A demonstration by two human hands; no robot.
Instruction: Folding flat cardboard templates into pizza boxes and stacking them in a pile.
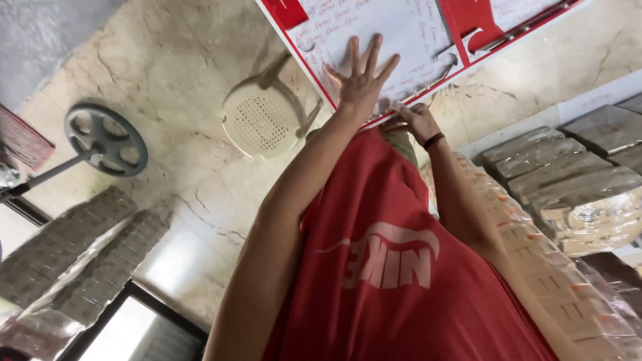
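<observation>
A white board (401,33) with a red border and handwriting on it lies tilted in front of me, over a marble floor. My left hand (361,80) presses flat on its lower part with the fingers spread. Just right of it, my right hand (418,120), with a black band on the wrist, has its fingers curled around the board's red lower edge. I cannot tell if it also holds something small. My red shirt (394,267) fills the lower middle of the view.
A cream plastic chair (264,120) stands on the floor left of the board. A grey wheel on a rod (107,139) lies further left. Stacks of plastic-wrapped bundles (568,180) sit on the right, with more bundles (73,254) at the lower left.
</observation>
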